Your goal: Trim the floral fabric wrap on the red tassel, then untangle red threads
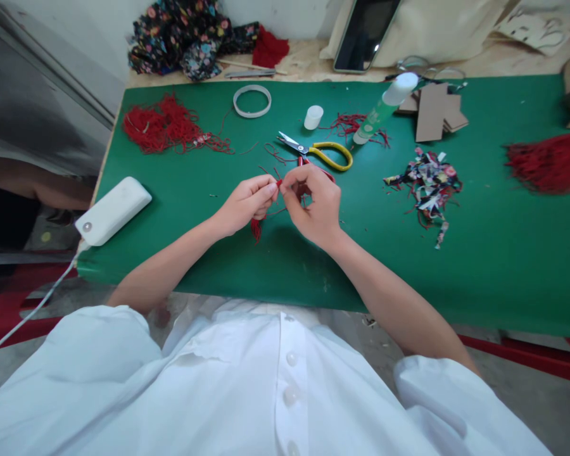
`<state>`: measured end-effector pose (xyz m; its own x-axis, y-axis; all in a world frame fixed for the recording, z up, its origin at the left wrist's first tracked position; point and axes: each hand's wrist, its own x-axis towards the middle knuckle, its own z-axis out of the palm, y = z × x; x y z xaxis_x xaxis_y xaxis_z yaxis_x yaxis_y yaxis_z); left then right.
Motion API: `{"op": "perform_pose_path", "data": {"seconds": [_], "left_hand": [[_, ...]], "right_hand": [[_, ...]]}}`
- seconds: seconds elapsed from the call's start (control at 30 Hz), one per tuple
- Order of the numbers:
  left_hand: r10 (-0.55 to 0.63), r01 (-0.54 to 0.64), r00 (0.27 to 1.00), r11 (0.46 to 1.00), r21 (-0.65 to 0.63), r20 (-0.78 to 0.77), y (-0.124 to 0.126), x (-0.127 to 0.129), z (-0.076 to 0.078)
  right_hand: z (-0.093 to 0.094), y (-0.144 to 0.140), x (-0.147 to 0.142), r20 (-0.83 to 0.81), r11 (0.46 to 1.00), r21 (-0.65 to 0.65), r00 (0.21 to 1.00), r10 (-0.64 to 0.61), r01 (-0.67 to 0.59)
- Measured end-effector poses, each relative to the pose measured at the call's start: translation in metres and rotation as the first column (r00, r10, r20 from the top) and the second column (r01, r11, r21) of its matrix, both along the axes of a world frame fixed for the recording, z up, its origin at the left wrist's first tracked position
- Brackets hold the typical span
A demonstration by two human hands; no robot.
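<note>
Both hands meet over the green table cover. My left hand [251,201] is closed around a red thread tassel [256,230], whose fringe hangs below the fingers. At the tassel's top, a small red knotted end shows between the two hands. My right hand [314,206] pinches at that end with thumb and forefinger; thin red thread shows there, partly hidden by the fingers. Just beyond the hands lie yellow-handled scissors [330,155], blades spread and pointing left. A red-handled tool [327,173] sits partly hidden behind my right hand.
Tangled red thread [159,125], a tape roll [251,101] and a white cap [313,117] lie farther back. A glue bottle [384,109] stands right of them. Fabric scraps [434,180], cardboard pieces [432,113] and red tassels [551,163] are rightward; a white corded device [114,211] is left.
</note>
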<state>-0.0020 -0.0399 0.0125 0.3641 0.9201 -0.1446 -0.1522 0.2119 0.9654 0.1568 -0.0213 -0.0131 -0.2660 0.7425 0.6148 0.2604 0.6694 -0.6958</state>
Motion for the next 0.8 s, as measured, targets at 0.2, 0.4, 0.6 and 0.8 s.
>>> {"op": "perform_pose_path", "data": {"seconds": [0.2,0.4,0.6,0.8], "left_hand": [[0.127,-0.128,0.990,0.991,0.022,0.055,0.000,-0.001,0.005],[0.318,-0.318,0.943,0.948,-0.019,0.093,0.002,-0.001,0.017],[0.380,-0.382,0.920,0.924,-0.004,0.093,0.004,-0.004,0.018],[0.313,-0.314,0.947,0.949,0.002,0.065,0.004,-0.005,0.014]], "right_hand": [[-0.005,-0.002,-0.004,0.021,0.947,-0.215,0.969,0.247,-0.237],[-0.004,-0.004,-0.004,0.168,0.925,-0.257,0.930,0.328,-0.280],[0.001,-0.002,0.001,0.263,0.958,-0.231,0.936,0.232,-0.173],[0.005,-0.001,0.003,0.291,0.973,-0.188,0.938,0.186,-0.135]]}}
